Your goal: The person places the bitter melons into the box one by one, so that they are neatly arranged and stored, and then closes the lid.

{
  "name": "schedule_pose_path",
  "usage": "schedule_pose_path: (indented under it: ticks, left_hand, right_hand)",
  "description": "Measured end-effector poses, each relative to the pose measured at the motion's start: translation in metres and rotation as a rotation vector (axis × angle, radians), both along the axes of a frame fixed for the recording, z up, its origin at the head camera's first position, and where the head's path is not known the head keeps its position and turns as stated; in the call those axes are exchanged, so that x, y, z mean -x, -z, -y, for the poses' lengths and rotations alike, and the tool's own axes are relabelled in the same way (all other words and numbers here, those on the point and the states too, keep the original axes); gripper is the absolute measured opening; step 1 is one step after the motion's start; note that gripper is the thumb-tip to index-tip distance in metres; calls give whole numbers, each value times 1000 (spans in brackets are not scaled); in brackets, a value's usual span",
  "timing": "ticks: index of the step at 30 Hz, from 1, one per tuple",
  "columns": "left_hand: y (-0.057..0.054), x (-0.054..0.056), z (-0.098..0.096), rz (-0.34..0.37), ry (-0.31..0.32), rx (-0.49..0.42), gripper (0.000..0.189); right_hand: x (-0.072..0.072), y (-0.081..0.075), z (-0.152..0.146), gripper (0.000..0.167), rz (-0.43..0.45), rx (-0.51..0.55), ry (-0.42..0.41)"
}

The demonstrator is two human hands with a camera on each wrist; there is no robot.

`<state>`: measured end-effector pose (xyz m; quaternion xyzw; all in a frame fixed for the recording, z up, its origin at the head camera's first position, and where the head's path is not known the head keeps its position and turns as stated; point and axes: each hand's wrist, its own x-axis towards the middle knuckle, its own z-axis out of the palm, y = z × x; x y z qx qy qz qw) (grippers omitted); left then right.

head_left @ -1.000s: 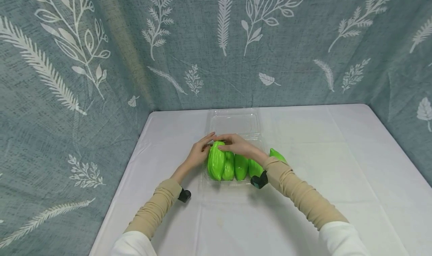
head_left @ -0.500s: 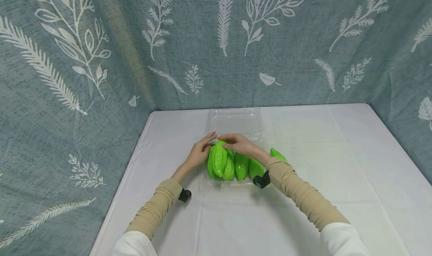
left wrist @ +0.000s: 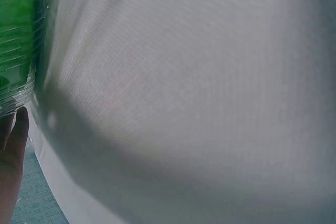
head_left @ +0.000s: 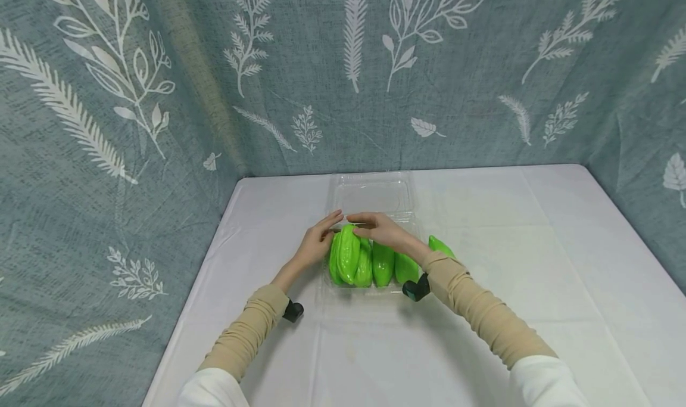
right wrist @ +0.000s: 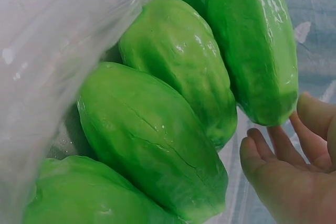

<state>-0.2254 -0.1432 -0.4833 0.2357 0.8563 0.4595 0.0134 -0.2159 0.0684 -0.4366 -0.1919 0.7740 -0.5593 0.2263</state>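
Observation:
Several glossy green ridged fruits, kind unclear, lie in a clear plastic clamshell box (head_left: pixel 373 216). My right hand (head_left: pixel 382 230) holds the far end of one green ridged fruit (head_left: pixel 348 261) between thumb and fingers. That fruit lies on top of its neighbours at the box's left side; the right wrist view shows the hand at its end (right wrist: pixel 268 77). My left hand (head_left: pixel 314 244), fingers mostly straight, is at the box's far left corner. In the left wrist view its fingertips (left wrist: pixel 21 121) touch the ribbed corner of the box (left wrist: pixel 18 93).
The box's open lid (head_left: pixel 373 195) lies flat behind it. Another green fruit (head_left: pixel 440 246) sits to the box's right, partly behind the right forearm. A white cloth covers the table (head_left: pixel 509 234), with a leaf-patterned curtain (head_left: pixel 343 127) behind and at both sides.
My right hand and the top fruit have shifted slightly right, uncovering more of the fruit at the far left. My left hand stays in place.

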Motion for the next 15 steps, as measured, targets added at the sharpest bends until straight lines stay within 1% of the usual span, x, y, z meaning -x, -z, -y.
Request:
schedule_pose_path:
  ticks: [6, 10, 12, 15]
  left_hand:
    - [0, 1, 0, 11, 4, -17, 45]
    - [0, 0, 0, -2, 3, -33, 45]
    - [-4, -3, -1, -6, 2, -39, 44]
    - [-17, -9, -4, 3, 11, -37, 44]
  right_hand:
    - [0, -3, 0, 47, -9, 4, 4]
    - [-1, -5, 0, 47, -10, 2, 10]
    - [-1, -6, 1, 47, -1, 7, 11]
    - [0, -6, 1, 47, 13, 11, 16]
